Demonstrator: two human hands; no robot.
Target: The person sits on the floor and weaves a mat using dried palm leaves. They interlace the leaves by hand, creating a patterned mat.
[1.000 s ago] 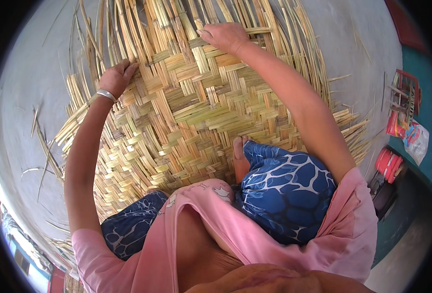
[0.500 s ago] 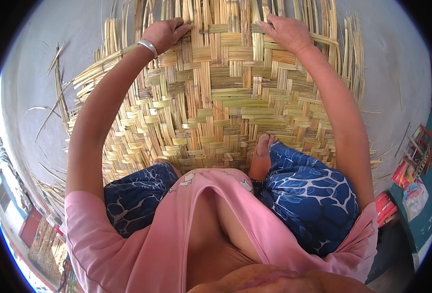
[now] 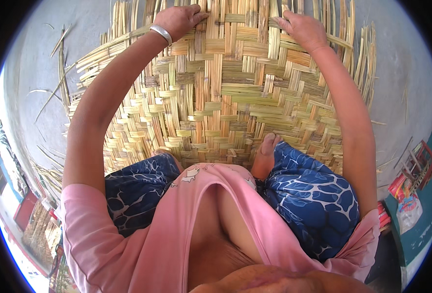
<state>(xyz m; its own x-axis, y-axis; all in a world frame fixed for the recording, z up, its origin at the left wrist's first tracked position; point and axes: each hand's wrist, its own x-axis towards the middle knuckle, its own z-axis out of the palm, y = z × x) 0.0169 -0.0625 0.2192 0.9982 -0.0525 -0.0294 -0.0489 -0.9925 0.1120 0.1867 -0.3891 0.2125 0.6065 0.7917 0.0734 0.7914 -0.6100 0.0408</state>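
A mat of flat, straw-coloured strips [image 3: 230, 105] lies before me, its loose lengthwise ends fanning out at the far side. My left hand [image 3: 177, 22], with a silver bangle at the wrist, is closed at the far woven edge, thumb against fingers. Across from it, my right hand [image 3: 303, 30] is closed on the same crosswise bundle of strips [image 3: 235, 18]. Between the hands, this bundle passes over and under the upright strips. Parts of the fingers are hidden behind the hands and strips.
I sit with bent legs in blue patterned trousers [image 3: 313, 195], a bare foot [image 3: 264, 151] on the mat's near part. Loose strips [image 3: 62, 73] lie on the grey floor [image 3: 35, 58] at left. A small rack [image 3: 418, 166] and a plastic bag [image 3: 409, 215] stand at right.
The hands and mat sit slightly higher and further right in the picture, mostly from a shift of view. Both hands keep their hold at about the same places on the crosswise bundle.
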